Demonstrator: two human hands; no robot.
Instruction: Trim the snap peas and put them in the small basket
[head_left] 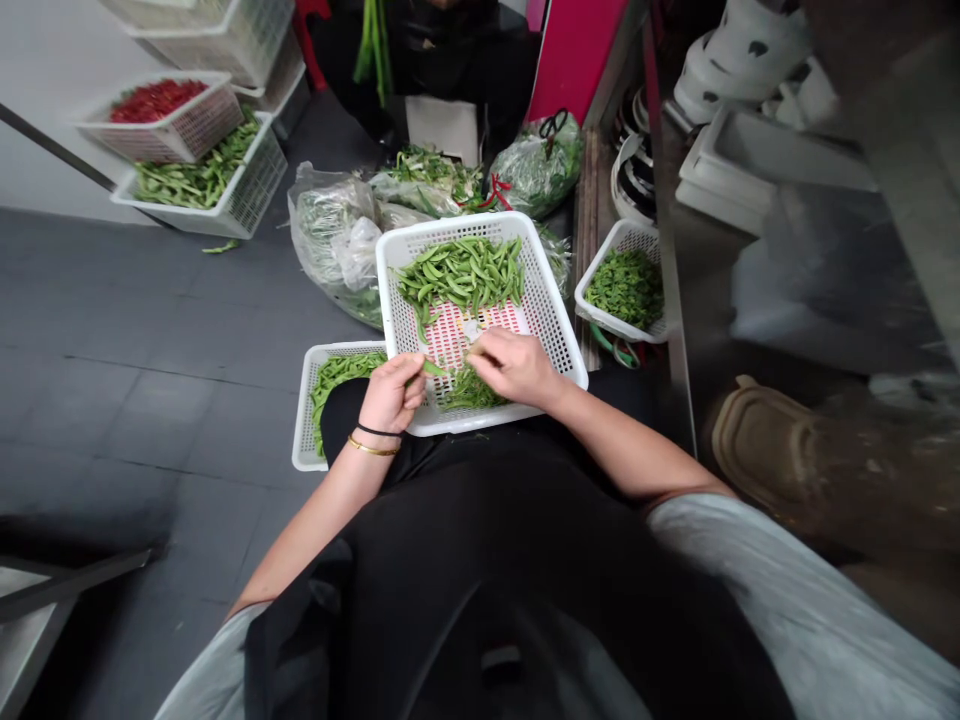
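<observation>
The left hand (394, 392) pinches a green pod (434, 369) between thumb and forefinger over the near left corner of a white perforated basket (553, 312); the pod sticks out past the fingertips toward the middle of the basket, pointing at the right hand (517, 366). The right hand reaches in over the near right corner, its fingers curled and their tips drawn in close to the thumb, just beside the pod's free end; whether they grip anything I cannot tell. Below the right fingertips, along the basket's near edge, lies a heap of thin green scraps (474, 390). A larger pile of pods (463, 272) lies toward the far edge, apart from both hands, with the basket's bottom showing between the heaps.
</observation>
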